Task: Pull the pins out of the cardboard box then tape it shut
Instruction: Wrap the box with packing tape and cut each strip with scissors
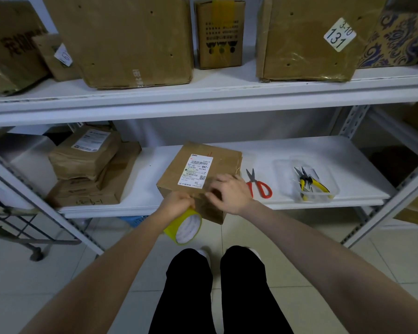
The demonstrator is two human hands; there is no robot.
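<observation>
Cardboard box [198, 174] sits skewed on the lower shelf [299, 153], its near corner overhanging the edge. Left hand [176, 204] grips a yellow tape roll [185, 227] at that corner; right hand [229, 189] presses spread fingers on the box top. Red scissors [258, 184] lie just right.

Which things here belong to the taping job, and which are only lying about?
Job: box, tape roll held in left hand, scissors, pliers.
Lying about: stacked parcels, big boxes above.
</observation>
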